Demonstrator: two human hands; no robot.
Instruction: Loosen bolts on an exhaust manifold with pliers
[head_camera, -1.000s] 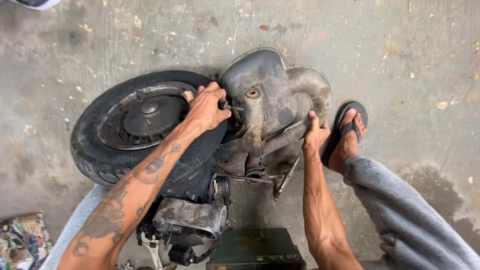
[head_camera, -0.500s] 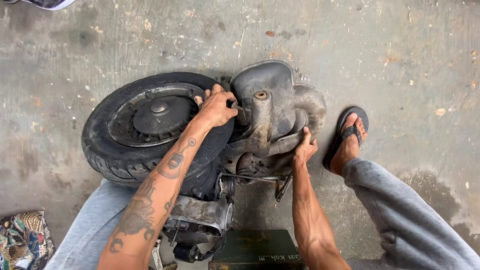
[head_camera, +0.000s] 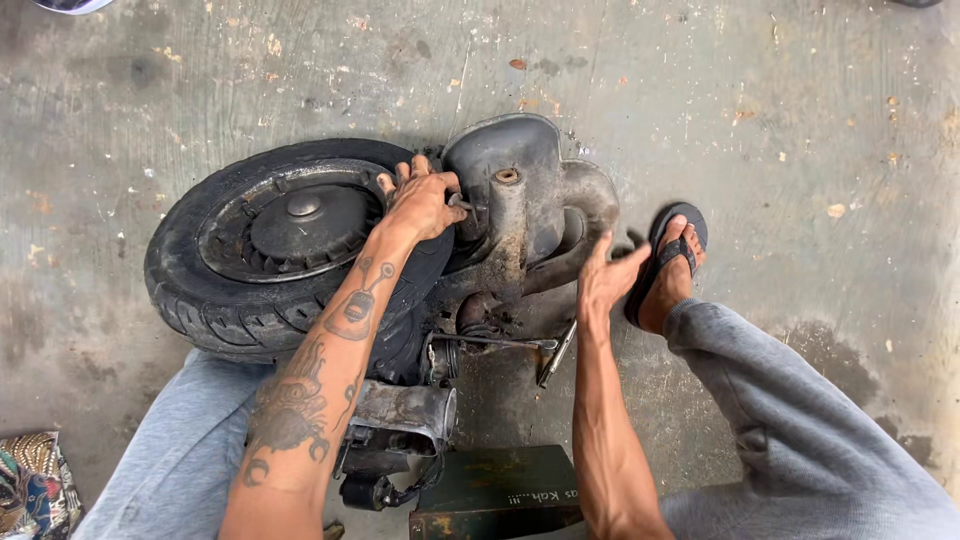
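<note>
Here, the left hand (head_camera: 422, 203) is closing its fingers around the rim where the worn black rubber tyre (head_camera: 262, 245) meets the grimy grey metal engine casing (head_camera: 512, 205), both lying flat on the stained concrete floor (head_camera: 760, 110). The right hand (head_camera: 603, 280) is hovering open, fingers spread wide, just beside the casing's lower edge and gripping nothing. With only one hand holding, the oily assembly is likely to twist or slip, possibly pinching fingers or knocking the foot in the dark flip-flop sandal (head_camera: 668, 258) nearby.
</note>
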